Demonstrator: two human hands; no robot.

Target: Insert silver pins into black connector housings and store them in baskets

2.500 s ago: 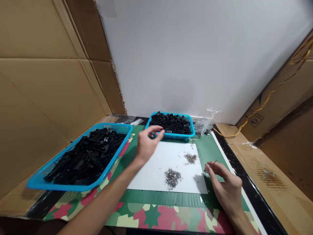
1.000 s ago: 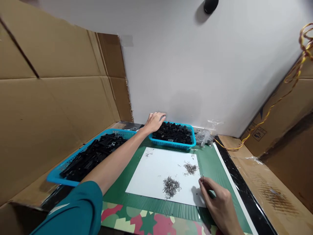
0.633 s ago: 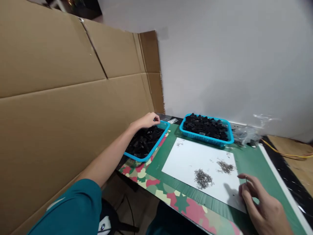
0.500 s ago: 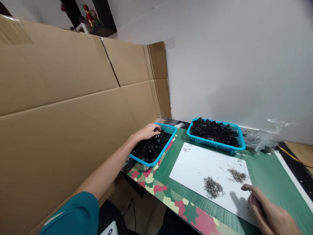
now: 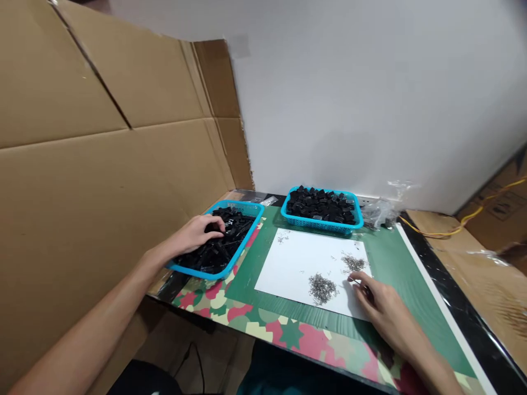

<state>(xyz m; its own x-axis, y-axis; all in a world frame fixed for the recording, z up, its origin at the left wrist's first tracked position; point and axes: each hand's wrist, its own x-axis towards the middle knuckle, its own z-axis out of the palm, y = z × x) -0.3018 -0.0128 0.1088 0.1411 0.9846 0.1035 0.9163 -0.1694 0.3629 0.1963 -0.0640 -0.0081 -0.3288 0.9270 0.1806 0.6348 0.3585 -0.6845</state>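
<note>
My left hand [image 5: 201,231] reaches into the left blue basket [image 5: 242,249], its thumb and fingers curved and apart over a heap of black plastic pieces [image 5: 216,255]. No piece is plainly between the fingertips. My right hand [image 5: 376,299] hovers above the right edge of a white sheet [image 5: 284,269], its fingers closed around a thin, dark, stick-like thing [image 5: 354,281] whose kind I cannot make out. Near it on the sheet lie two piles of tiny metal parts, a larger pile [image 5: 322,288] and a smaller pile [image 5: 353,262]. A few more metal bits [image 5: 282,237] lie at the far left corner.
A second blue basket [image 5: 321,224], full of black square pieces, stands behind the sheet. Clear plastic bags [image 5: 381,213] lie beside it. A cardboard wall [image 5: 156,164] rises at left. Yellow cable [image 5: 469,216] and cardboard are at right. The mat [image 5: 415,299] is green.
The view has swung right and slightly down. My left hand has drawn back toward me within the basket, its fingers more spread. My right hand stays by the metal piles, closer to the smaller one.
</note>
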